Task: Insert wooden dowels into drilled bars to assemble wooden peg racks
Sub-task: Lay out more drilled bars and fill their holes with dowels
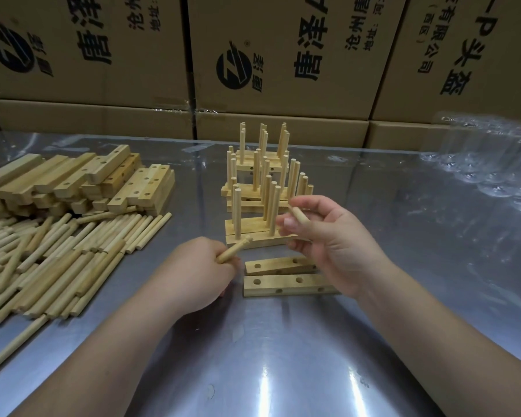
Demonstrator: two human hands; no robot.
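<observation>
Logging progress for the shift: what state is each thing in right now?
Left grip: holding a dowel.
Right grip: pinching a second dowel.
Front bars: lying down, holes empty.
Finished racks: pegged, stacked behind.
Loose dowels: piled at left.
Spare bars: heaped at left.

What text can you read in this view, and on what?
"唐泽", sideways: left cardboard box.
"唐泽A", "沧州唐", "地址:": middle cardboard box, cut off at the top.
"P头盔", "有限公司": right cardboard box.
The bracketed line on the right box and the characters beside the round logo are too blurred to read.
</observation>
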